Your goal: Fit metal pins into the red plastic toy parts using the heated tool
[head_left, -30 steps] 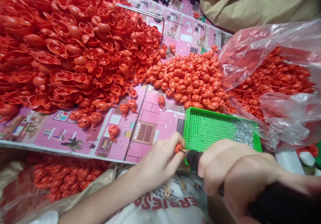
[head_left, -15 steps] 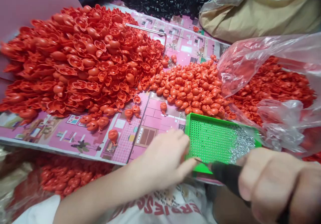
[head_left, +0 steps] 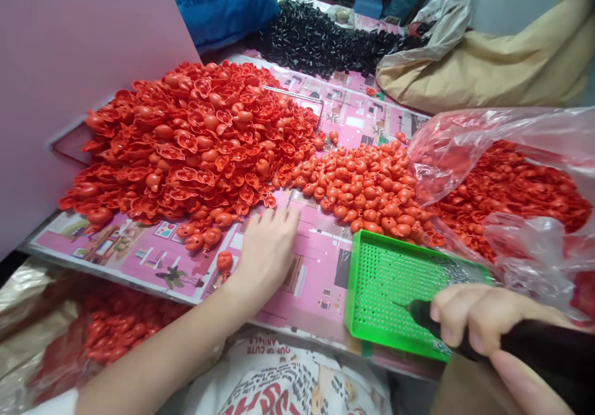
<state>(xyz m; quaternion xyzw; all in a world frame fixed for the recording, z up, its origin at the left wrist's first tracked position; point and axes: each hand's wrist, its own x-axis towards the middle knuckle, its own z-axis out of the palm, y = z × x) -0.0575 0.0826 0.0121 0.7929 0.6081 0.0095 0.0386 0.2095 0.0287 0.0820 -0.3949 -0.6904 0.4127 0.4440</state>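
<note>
Head: R hand (head_left: 483,322) w/ screwdriver (head_left: 421,314) pointing left, prob. over tray (head_left: 395,339)

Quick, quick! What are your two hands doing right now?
Left hand: open, lying on the pink printed mat, holding nothing.
Right hand: closed, holding a black screwdriver.

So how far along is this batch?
Done, apparently: a heap of rounded red plastic pieces and a clear plastic bag of similar pieces, though finish isn't confirmable. In hand: the right hand grips a black-handled screwdriver over a green perforated tray; the left hand lies on a pink printed mat near one red piece. Left: probably the large heap of open red plastic shells.
</note>
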